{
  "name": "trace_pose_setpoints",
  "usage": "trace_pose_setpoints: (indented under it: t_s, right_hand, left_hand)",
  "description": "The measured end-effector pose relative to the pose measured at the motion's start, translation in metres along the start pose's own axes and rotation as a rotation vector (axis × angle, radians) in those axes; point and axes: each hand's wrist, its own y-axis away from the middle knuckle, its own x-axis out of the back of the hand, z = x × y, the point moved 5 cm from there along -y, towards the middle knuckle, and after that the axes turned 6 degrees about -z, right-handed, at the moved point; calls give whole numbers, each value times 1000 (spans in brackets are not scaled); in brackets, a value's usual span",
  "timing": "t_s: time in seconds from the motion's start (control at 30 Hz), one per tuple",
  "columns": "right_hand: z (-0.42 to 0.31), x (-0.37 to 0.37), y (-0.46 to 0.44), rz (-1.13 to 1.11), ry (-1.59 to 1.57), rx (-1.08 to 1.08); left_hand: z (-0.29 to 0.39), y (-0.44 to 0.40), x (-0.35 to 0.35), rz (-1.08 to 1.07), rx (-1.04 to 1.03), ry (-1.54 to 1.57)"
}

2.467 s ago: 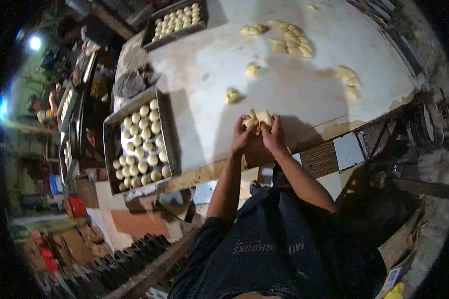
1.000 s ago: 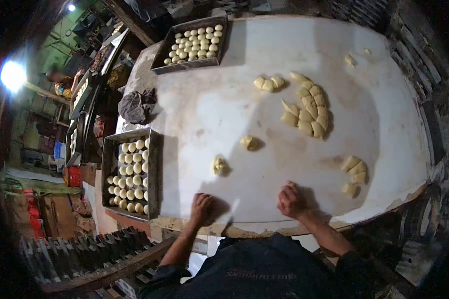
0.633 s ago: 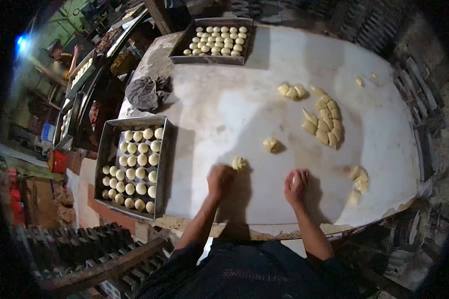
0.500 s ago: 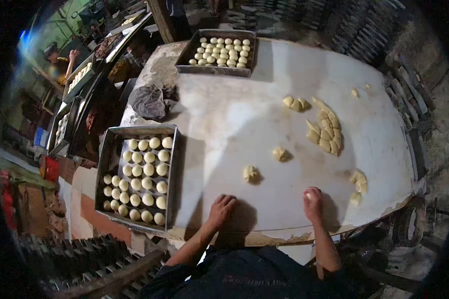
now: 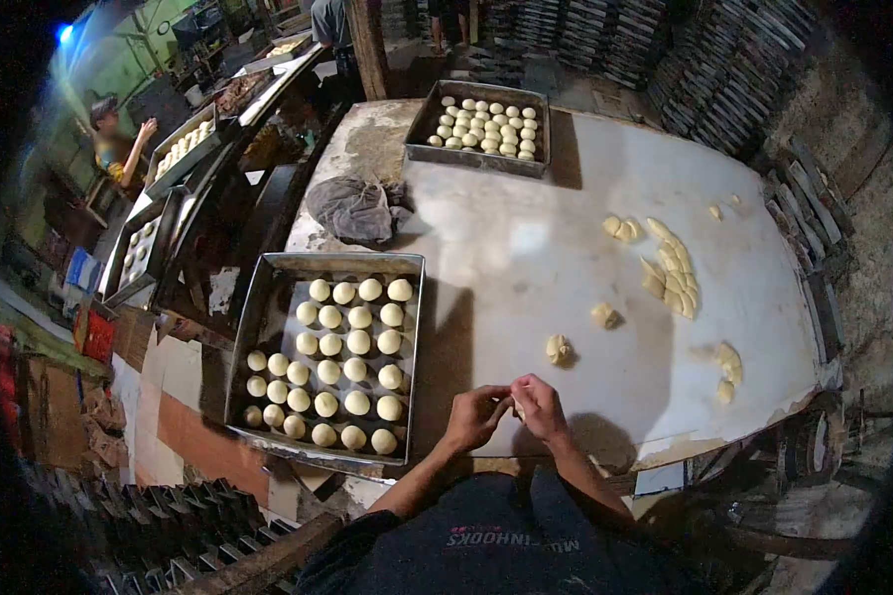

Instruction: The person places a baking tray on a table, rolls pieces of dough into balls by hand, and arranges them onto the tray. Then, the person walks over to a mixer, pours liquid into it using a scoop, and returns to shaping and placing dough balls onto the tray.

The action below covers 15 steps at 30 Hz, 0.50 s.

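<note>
My left hand [image 5: 473,417] and my right hand [image 5: 539,409] meet at the fingertips above the near edge of the table. Both have curled fingers, pinching a small piece of pale dough [image 5: 519,408] that they mostly hide. Just beyond them lie two creased dough lumps, one nearer [image 5: 559,349] and one farther [image 5: 605,315]. To the left stands a metal tray [image 5: 419,327] with rows of smooth dough balls [image 5: 355,370]. Cut dough pieces [image 5: 675,270] lie in a curved cluster to the right, with a smaller group [image 5: 728,369] closer to me.
A second tray of dough balls [image 5: 486,129] stands at the table's far edge. A crumpled dark cloth [image 5: 352,210] lies between the trays. Another person [image 5: 114,149] is at the far left beside more trays [image 5: 182,159]. Stacked metal racks [image 5: 734,79] rise behind the table.
My hands, apart on the table before, have come together at the fingertips. The right hand moved left with the dough. The view has turned left, so the table's contents appear farther right.
</note>
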Motion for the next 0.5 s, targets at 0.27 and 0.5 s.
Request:
trace_pose_setpoints:
  t_s: [0.27,0.5]
  right_hand:
    - [-17,57,51,331,516,230]
    - [73,201,55,392,628,72]
  left_hand:
    - [33,-17,-71,-209,-3,-269]
    - [86,-42,-135,-423,-207,-100]
